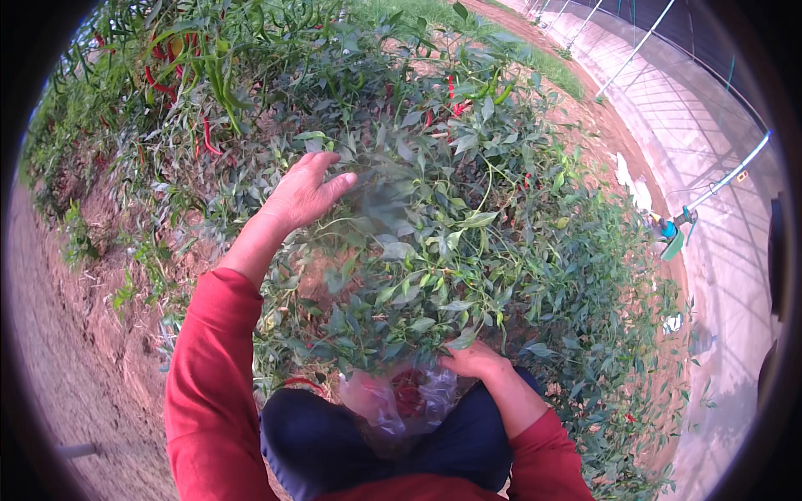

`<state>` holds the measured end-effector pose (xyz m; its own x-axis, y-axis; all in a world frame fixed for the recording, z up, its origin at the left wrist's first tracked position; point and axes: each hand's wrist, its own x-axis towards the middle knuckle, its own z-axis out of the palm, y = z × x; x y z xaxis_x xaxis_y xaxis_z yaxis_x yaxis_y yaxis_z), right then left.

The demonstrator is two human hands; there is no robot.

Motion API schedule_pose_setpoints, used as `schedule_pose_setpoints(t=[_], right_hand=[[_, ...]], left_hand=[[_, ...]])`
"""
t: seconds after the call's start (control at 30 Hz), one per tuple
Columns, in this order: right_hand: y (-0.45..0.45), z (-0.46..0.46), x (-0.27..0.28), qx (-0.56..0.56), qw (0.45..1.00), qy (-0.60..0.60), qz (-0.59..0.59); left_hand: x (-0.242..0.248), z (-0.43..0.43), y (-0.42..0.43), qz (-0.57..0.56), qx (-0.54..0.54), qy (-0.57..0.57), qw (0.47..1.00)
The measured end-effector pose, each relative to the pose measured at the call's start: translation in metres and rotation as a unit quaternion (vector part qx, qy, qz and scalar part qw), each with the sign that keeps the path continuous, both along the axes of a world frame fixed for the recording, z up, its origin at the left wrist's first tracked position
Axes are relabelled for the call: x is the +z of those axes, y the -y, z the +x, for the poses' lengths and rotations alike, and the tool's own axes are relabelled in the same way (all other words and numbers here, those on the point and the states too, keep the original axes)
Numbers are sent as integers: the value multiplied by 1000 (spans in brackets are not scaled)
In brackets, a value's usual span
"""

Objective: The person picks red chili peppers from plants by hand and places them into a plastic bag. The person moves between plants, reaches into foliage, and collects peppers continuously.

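My left hand (307, 190) reaches over the leaves of the pepper plants (401, 250), thumb and fingers apart, with nothing visible between them. Close to the bag, my right hand (477, 361) is low among the foliage; leaves cover part of its fingers, so I cannot tell whether they grip anything. A clear plastic bag (369, 394) stands open between my knees. Inside it lie red chili peppers (408, 391). One long red chili (304, 381) shows beside my left knee.
Long green chilies (219, 87) and red chilies (161, 84) hang at the upper left. A pale ground strip (708, 313) runs along the right, with a slanted pole (730, 169) and a teal-green fitting (670, 235). Bare soil (75, 351) lies at left.
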<state>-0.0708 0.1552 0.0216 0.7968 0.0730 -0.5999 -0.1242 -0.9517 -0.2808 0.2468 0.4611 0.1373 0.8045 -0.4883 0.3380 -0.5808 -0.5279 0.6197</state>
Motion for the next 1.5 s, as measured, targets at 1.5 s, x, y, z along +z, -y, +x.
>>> schedule_pose_setpoints(t=[1.5], right_hand=[[37, 278, 174, -162, 887, 430, 43]], left_hand=[[-3, -46, 145, 148, -224, 60, 961]])
